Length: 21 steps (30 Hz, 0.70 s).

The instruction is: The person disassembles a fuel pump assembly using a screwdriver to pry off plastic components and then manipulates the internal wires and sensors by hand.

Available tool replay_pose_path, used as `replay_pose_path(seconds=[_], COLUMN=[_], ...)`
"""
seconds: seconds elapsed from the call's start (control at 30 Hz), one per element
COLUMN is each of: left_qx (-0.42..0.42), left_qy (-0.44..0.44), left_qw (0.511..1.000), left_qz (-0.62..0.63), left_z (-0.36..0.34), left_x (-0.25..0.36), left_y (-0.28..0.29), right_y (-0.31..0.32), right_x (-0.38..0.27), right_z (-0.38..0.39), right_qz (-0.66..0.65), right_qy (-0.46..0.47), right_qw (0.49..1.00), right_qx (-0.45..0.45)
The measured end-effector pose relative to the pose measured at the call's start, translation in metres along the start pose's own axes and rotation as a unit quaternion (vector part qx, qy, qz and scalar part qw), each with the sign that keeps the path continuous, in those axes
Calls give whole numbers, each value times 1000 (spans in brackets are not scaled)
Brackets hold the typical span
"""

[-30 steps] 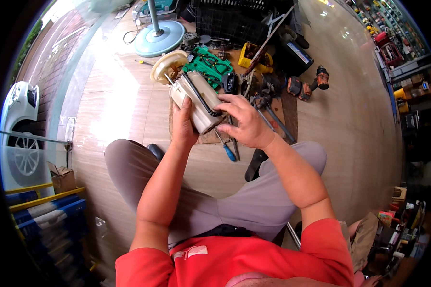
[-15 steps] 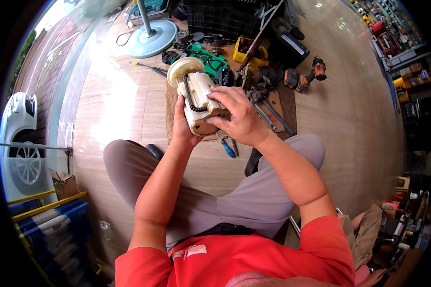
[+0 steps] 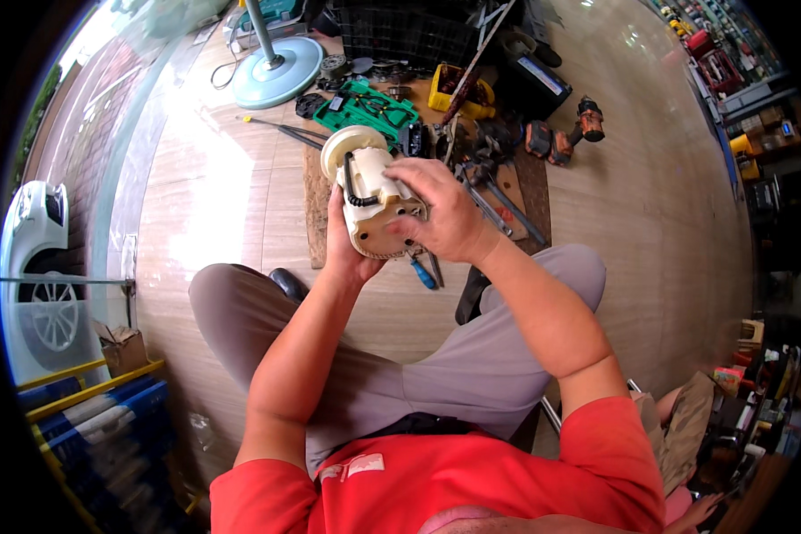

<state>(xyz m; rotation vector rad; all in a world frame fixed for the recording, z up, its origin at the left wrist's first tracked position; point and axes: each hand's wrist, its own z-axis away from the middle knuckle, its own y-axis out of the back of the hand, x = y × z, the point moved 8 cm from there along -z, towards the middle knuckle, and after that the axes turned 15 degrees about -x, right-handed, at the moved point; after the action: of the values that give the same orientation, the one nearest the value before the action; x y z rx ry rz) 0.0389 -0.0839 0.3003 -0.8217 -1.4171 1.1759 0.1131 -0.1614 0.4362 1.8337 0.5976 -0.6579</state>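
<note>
One cream canister [image 3: 376, 172] has tilted, base [image 3: 381, 235] showing, between two hands [image 3: 351, 251] [image 3: 454, 214].

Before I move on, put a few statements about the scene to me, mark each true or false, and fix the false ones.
1. The left hand holds the cream-coloured device. True.
2. The right hand rests on a knee. False: it is at the device.
3. The device's ribbed hose is white. False: it is black.
4. A blue tool handle lies on the floor. True.
5. The orange-and-black power tool lies left of the yellow container. False: it lies to the right.
</note>
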Motion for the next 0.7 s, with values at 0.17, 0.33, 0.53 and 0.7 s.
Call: replay_pose_path(seconds=[0.17,0.33,0.53,0.7], left_qx=[28,34,154,180], left_qy=[-23,-66,-123,-100], left_qw=[999,997,979,977], left_qz=[25,-8,-50,-63], left_z=[11,14,44,54], left_x=[8,31,63,63], left_y=[-3,4,22,31], right_y=[8,-84,-172,-267], right_x=[113,240,277,283], right_z=[14,114,178,229], right_qz=[-56,180,123,88], right_qy=[-206,-367,-430,-437], right_qw=[976,823,778,745], right_qx=[42,-395,-441,-496])
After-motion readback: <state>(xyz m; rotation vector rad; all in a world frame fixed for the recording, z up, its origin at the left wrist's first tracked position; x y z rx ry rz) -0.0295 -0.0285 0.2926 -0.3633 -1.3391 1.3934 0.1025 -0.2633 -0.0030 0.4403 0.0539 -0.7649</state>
